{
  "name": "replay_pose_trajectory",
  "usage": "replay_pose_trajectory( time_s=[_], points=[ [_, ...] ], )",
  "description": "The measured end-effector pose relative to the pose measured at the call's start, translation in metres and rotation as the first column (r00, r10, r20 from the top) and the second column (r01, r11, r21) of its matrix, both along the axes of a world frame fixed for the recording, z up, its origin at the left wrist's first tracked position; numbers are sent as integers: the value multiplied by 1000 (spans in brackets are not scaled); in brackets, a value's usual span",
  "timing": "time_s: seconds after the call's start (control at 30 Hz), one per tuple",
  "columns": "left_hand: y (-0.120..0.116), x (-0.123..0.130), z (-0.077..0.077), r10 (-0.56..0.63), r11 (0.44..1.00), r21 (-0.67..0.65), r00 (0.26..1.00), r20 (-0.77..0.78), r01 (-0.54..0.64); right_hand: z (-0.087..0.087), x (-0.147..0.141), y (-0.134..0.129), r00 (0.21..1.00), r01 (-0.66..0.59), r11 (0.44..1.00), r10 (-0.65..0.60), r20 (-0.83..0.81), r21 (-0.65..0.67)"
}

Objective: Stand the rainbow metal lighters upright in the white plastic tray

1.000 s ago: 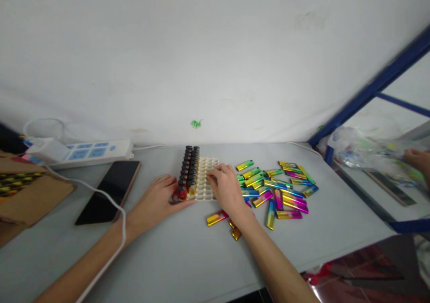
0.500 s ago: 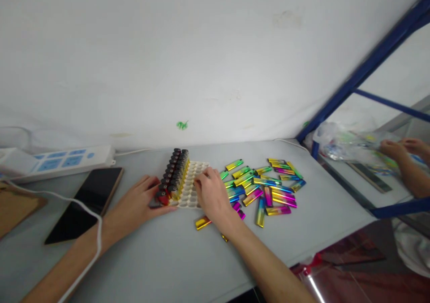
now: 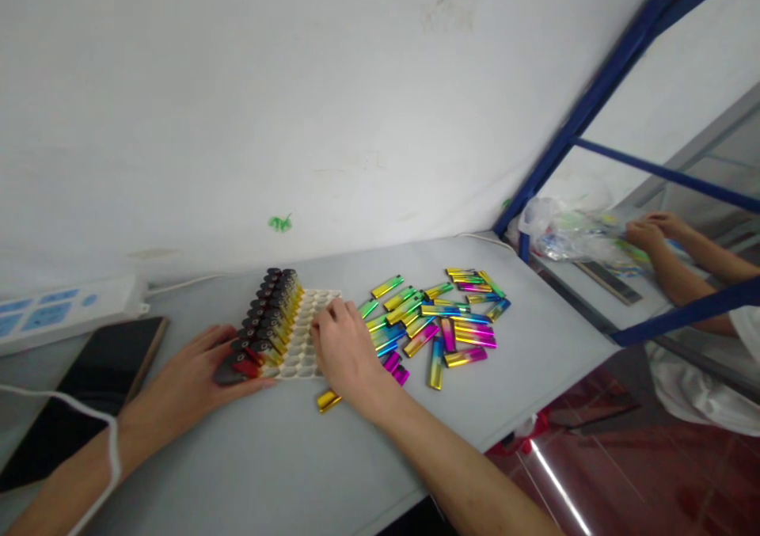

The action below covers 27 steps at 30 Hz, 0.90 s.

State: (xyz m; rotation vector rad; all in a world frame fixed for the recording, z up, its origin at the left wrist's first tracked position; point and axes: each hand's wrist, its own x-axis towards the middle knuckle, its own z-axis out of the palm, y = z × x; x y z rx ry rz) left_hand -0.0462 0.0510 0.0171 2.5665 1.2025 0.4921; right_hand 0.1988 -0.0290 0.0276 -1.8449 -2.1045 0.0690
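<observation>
A pale tray with rows of holes [image 3: 302, 338] lies on the grey table. Several black-topped pieces with yellow and red bodies [image 3: 270, 314] stand in its left part. My left hand [image 3: 199, 370] rests at the tray's lower left corner, thumb and fingers spread around the end of the rows. Over the tray's right side is my right hand [image 3: 347, 350], its fingers bent together and pointing down; whatever they hold is hidden. Shiny metallic sleeves [image 3: 436, 362] in green, yellow, blue and magenta lie scattered right of the tray. One gold sleeve [image 3: 328, 400] lies below it.
A dark phone [image 3: 89, 385] and a white power strip [image 3: 71, 310] lie at the left, with a white cable [image 3: 112, 441] crossing my left forearm. Blue metal bars [image 3: 594, 93] rise at the right. Beyond them another person's hands [image 3: 650, 231] are near plastic bags [image 3: 564, 231].
The view has swung to the right, so the table's things appear farther left. Both hands keep nearly the same places at the tray.
</observation>
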Motion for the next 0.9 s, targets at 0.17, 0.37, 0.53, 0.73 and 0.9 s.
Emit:
replay_pose_trajectory(
  time_s=[0.17, 0.37, 0.53, 0.73, 0.9],
  points=[
    [1, -1, 2, 14, 999, -37, 1000, -27, -15, 0, -2, 0, 1000, -5, 1000, 5, 22, 8],
    [7, -10, -9, -24, 999, -33, 999, -36, 22, -2, -3, -2, 1000, -8, 999, 7, 19, 36],
    [3, -6, -3, -18, 999, -43, 999, -30, 17, 3, -3, -5, 1000, 28, 999, -28, -10, 33],
    [-8, 2, 9, -43, 998, 39, 998, -39, 45, 18, 0, -14, 994, 76, 994, -70, -82, 77],
    [-10, 4, 12, -74, 994, 71, 994, -80, 80, 19, 55, -3, 966, 152, 962, -97, -240, 225]
  ],
)
